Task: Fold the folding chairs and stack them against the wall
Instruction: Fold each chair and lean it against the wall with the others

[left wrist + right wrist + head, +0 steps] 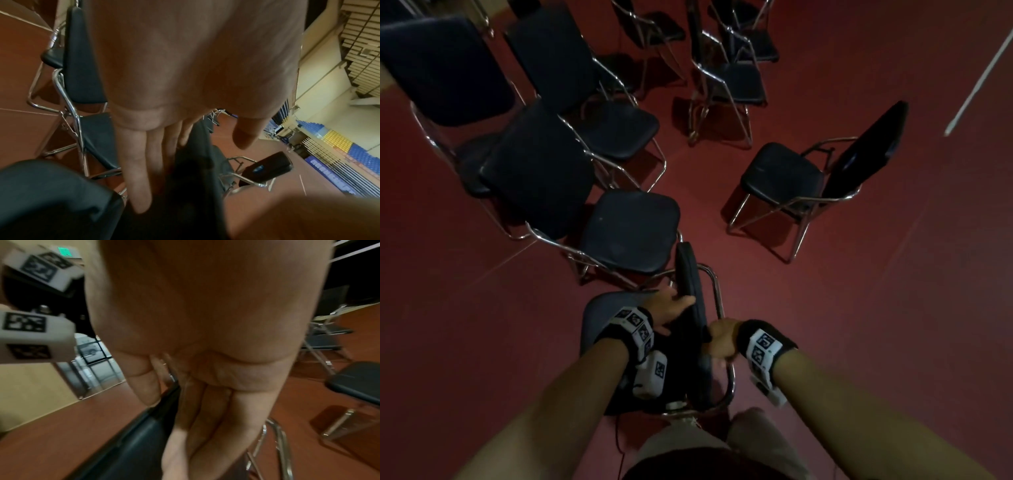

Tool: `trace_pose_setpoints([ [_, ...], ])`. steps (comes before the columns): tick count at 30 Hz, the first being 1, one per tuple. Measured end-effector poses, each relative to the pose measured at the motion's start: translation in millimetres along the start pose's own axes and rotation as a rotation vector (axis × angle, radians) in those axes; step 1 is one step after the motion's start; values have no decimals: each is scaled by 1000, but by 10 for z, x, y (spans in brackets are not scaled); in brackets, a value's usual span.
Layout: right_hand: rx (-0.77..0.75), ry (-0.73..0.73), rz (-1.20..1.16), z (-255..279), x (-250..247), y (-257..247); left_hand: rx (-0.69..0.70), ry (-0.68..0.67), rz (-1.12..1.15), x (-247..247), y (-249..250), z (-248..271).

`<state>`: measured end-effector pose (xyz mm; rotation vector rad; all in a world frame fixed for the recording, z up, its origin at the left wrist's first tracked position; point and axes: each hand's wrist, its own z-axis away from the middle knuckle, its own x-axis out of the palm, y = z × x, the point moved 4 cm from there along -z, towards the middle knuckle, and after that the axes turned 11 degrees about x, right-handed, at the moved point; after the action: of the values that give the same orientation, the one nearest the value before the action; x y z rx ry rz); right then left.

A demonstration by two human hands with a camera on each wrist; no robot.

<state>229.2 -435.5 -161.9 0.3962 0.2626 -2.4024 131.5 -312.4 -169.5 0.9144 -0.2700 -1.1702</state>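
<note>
R hand [722, 337] is curled round the top of the nearest chair's backrest [690, 308], w/ the chrome frame tube [719, 298] just beside it; the right-wrist view shows the fingers [207, 426] bent down over the black pad edge, thumb on the near side. L hand [671, 306] is different: fingers [135, 170] straight and together, laid flat against the backrest's inner face, thumb apart, gripping nothing. Probably one hand clamps and steadies the back while the other pushes, so back and seat [602, 315] can close on each other. The nearest chair's fold looks barely begun, since the seat still juts out to the left, though from above I can't tell its exact angle.

The chair stands on the red floor [859, 308] right in front of the person's legs, close enough to lift once flat.

Further out: approx. seven or eight more black folding chairs w/ chrome frames, all unfolded. A loose row runs up the left [630, 229], one stands alone to the right [784, 174], a few more at the back [729, 85]. No folded stack in any view. A cream wall [320, 81] shows in the left-wrist view, well apart from the chair in hand.
</note>
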Motion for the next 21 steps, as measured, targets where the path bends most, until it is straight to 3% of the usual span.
trace_pose_setpoints([
  [4, -127, 22, 80, -54, 142, -419, 0, 13, -244, -101, -184, 23],
  [7, -170, 57, 114, -196, 220, -475, -55, 76, -264, -206, -506, 87],
  [9, -139, 38, 129, -436, 330, -389, -96, 88, -182, -225, -773, 113],
  [16, 82, 103, 39, -1125, -20, 407, -22, 168, -168, -248, -739, -80],
  [21, 151, 74, -96, -1650, -122, 533, -23, 95, -228, -222, -754, -237],
])
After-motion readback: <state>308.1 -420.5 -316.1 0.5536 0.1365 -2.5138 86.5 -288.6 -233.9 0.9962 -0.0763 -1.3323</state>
